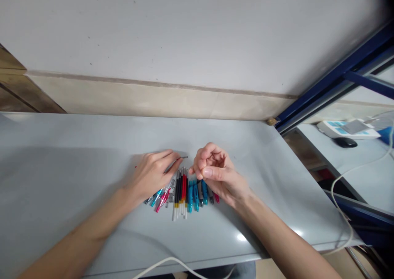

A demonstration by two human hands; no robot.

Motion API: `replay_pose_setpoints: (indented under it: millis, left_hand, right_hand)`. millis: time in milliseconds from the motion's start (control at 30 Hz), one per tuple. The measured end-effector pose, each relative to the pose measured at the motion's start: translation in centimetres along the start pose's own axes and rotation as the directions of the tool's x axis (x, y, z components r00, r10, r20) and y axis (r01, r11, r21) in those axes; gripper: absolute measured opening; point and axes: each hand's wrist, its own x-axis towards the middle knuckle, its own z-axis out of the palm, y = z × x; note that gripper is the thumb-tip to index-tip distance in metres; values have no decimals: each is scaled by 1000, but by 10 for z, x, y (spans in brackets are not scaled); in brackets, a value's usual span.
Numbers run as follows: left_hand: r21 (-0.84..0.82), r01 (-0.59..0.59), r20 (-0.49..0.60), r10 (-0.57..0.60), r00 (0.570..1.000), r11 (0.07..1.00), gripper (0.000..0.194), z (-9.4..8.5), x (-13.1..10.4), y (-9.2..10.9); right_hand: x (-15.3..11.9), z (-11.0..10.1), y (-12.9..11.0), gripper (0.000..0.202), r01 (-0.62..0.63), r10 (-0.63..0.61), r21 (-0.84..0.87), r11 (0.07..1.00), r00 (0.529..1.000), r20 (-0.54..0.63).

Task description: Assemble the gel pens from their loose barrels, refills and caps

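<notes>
My left hand [155,170] is closed on a thin grey pen part [184,157], whose tip sticks out past the fingers. My right hand [217,170] is raised over the right end of the pen parts, thumb and fingertips pinched together; anything between them is too small to make out. Between and below the hands lie several ink refills [181,190], black and red. To their right are teal pen barrels [193,195] with dark grips. Clear barrels with pink [163,200] and teal ends lie to their left, partly under my left hand.
The pen parts rest on a grey table [76,160] against a tiled wall [154,96]. A white cable [175,261] crosses the front edge. At right stand a blue metal frame [320,80] and another table with a black mouse [345,142].
</notes>
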Motion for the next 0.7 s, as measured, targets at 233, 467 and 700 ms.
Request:
replay_pose_setpoints:
  millis: [233, 467, 700]
  left_hand:
    - [38, 14, 16, -15, 1000, 999, 27, 4, -4, -6]
    - [21, 34, -7, -34, 999, 999, 27, 6, -4, -11]
    - [-18, -7, -69, 6, 998, 1000, 29, 5, -3, -15]
  right_hand:
    - [7, -7, -8, 17, 90, -105, -121, 989, 987, -122]
    - [0, -41, -28, 14, 63, -355, -716, 695, 896, -266]
    - [-69, -73, -30, 93, -147, 95, -902, 406, 988, -118]
